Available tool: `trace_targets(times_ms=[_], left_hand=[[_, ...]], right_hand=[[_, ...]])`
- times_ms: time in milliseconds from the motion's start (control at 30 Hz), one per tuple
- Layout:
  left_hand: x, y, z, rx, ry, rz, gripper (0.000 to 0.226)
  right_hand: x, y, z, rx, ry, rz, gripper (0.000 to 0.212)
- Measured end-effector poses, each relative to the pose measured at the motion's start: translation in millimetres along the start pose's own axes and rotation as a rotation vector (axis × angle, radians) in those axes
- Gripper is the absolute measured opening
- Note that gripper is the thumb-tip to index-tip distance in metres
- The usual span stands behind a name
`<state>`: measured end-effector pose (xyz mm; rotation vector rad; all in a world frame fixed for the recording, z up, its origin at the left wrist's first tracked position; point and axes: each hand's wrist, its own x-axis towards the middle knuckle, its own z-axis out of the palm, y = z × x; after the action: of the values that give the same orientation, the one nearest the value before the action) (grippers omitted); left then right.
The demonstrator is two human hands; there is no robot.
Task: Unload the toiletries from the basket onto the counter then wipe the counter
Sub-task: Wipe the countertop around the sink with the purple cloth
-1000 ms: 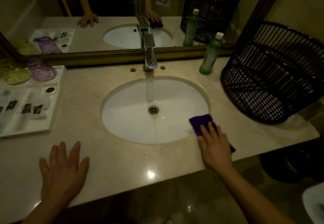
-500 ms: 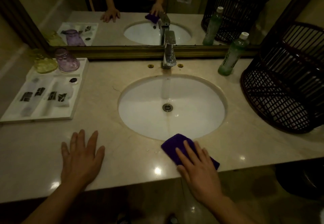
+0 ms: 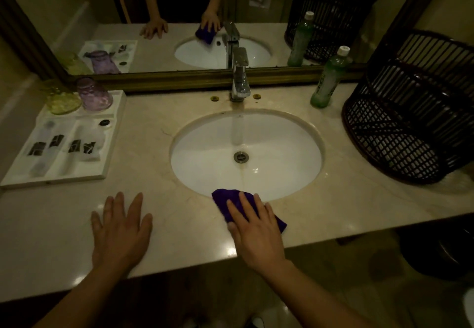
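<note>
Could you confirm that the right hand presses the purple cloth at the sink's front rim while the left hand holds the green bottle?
No: in the head view the left hand lies flat on the counter, holding nothing; the green bottle stands by the mirror. The right hand presses the purple cloth at the front rim of the sink.

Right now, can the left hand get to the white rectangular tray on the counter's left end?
Probably yes. The left hand lies flat and empty on the beige marble counter, and only bare counter shows between it and the white rectangular tray.
</note>
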<state>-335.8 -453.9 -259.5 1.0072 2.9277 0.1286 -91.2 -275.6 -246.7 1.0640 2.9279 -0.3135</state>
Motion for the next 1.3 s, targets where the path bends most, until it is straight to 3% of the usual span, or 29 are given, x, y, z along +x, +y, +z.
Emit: trace_targets(times_ms=[133, 333, 533, 667, 767, 900, 967, 1133, 1300], left_hand=[[-1.9, 2.9, -2.6, -0.004, -0.022, -0.021, 0.06], [-2.3, 2.9, -6.2, 0.006, -0.024, 0.02, 0.059], [-1.9, -6.4, -2.9, -0.016, -0.017, 0.054, 0.06], [-1.5, -6.2, -1.2, -0.015, 0.002, 0.059, 0.058], [-0.8, -6.5, -0.2, -0.006, -0.008, 0.057, 0.058], [-1.2, -6.9, -3.3, -0.04, -0.024, 0.053, 0.057], [2.2, -11.4, -6.3, -0.065, -0.025, 0.054, 0.054], [18.6, -44.1, -11.7, -0.001, -0.004, 0.172, 0.049], [23.0, -64.9, -9.7, 0.003, -0.029, 0.14, 0.055]], right_hand=[[12.0, -23.3, -3.3, 0.087, 0.032, 0.241, 0.057], [-26.4, -70.6, 15.6, 0.045, 0.013, 0.092, 0.051], [14.1, -47.8, 4.5, 0.051, 0.081, 0.362, 0.055], [-23.3, -59.1, 17.7, 0.04, 0.046, 0.236, 0.054], [-13.4, -14.3, 4.1, -0.037, 0.059, 0.209, 0.049], [7.7, 64.4, -24.7, -0.08, 0.105, 0.561, 0.052], [3.9, 68.7, -25.0, -0.03, 0.112, 0.633, 0.056], [-26.6, -36.7, 3.9, 0.013, 0.072, 0.438, 0.058], [-18.2, -105.5, 21.0, -0.007, 0.012, 0.182, 0.062]])
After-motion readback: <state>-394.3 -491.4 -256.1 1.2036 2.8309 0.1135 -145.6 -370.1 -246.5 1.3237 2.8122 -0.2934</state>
